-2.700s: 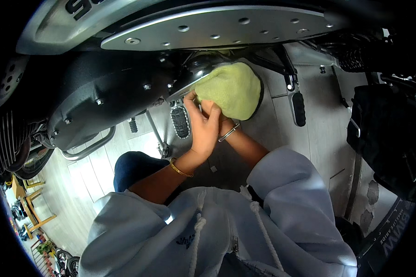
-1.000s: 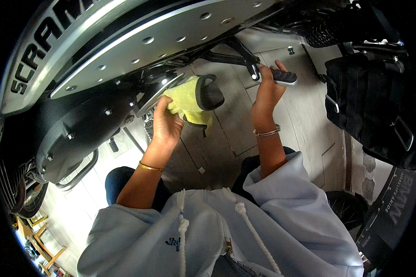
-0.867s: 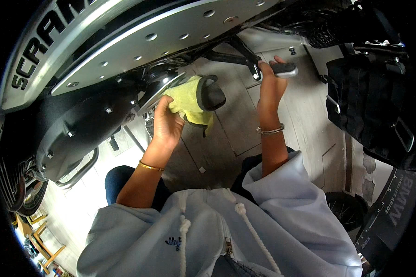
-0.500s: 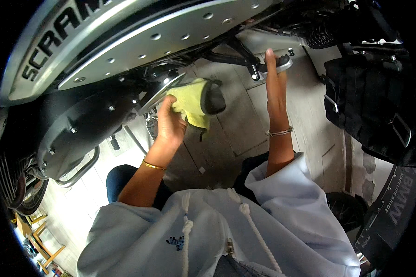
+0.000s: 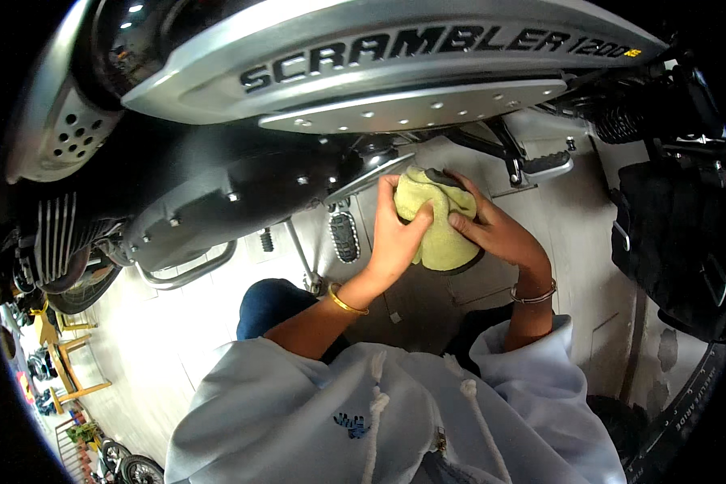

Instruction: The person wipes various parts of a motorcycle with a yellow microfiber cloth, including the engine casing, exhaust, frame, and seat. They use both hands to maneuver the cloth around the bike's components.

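Note:
Both hands are on a bunched yellow-green cloth (image 5: 440,246) with dark edging. My left hand (image 5: 395,238) grips its left side, thumb pressed into it; my right hand (image 5: 496,234) grips the right side, thumb across the front. They are below a silver studded plate (image 5: 411,109) on a motorcycle, next to a black bolted casing (image 5: 210,210). A ridged metal footpeg (image 5: 344,234) hangs to the left of my left hand. Another black and silver footpeg (image 5: 547,165) sticks out beyond my right hand, no longer touched.
Silver bodywork (image 5: 177,89) with dark lettering spans the top. A black bag (image 5: 661,250) hangs at the right. A stand leg (image 5: 298,250) reaches down to the pale plank floor (image 5: 165,323). At far left are wooden chairs (image 5: 73,363) and a two-wheeler (image 5: 125,460).
My right hand has left the right footpeg and moved leftward onto the cloth. My left hand still holds it. The view has shifted, showing more of the silver bodywork.

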`<state>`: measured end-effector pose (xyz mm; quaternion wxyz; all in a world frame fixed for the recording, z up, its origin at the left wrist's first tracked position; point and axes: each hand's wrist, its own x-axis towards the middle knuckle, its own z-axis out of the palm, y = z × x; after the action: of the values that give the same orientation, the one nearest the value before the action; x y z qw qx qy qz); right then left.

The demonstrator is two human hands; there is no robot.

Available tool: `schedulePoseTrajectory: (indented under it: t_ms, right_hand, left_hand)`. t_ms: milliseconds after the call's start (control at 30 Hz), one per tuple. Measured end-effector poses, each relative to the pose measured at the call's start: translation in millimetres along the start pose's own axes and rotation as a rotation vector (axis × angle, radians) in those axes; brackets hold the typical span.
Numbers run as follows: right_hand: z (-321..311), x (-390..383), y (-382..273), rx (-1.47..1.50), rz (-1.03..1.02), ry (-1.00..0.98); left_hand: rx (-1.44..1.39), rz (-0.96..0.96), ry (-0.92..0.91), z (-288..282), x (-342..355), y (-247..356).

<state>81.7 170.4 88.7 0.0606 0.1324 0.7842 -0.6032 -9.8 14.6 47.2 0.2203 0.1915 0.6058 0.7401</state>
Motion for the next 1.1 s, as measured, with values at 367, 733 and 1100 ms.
schedulePoseTrajectory:
  t_ms: [367,733,1100]
  right_hand:
    - [15.8,11.7,-10.2,0.137,-0.054,0.07]
    - [-7.7,8.8,-12.7,0.065,-0.085,0.193]
    - [48.4,19.6,-55.5,0.227,-0.468,0.542]
  left_hand:
    - [0.649,0.459,0.105,-12.1,3.6,31.7]
    - [1.125,0.965,0.043,-55.4,-4.6,109.7]
    - [1.749,1.221,0.012,-142.5,-22.5,231.1]
